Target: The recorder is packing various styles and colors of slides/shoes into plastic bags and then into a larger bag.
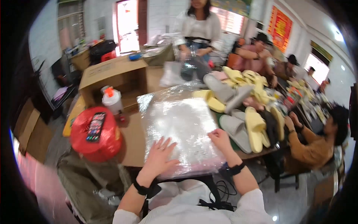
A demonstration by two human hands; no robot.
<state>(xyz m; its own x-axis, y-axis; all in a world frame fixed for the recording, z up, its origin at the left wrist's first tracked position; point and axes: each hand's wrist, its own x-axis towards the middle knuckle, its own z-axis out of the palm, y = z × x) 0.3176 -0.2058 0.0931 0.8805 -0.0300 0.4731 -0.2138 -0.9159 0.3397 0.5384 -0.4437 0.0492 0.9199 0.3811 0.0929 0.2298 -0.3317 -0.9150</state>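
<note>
In front of me lies a flat stack of clear plastic bags (182,127), shiny and wrinkled, with a pinkish layer along its near edge. My left hand (160,155) rests palm down on its near left part, fingers spread. At the right edge my right hand (220,141) has its fingers curled together on the plastic; a pinch of the top bag seems to be between them, though the fingertips are small in view. Just right of that hand lie a grey slipper (235,130) and a yellow slipper (255,125).
A red roll (95,143) with a phone (96,127) on top stands left, near a white bottle (112,100) and an open cardboard box (113,72). More slippers (257,84) pile up at right. A person (197,33) stands opposite handling dark plastic; others sit along the right.
</note>
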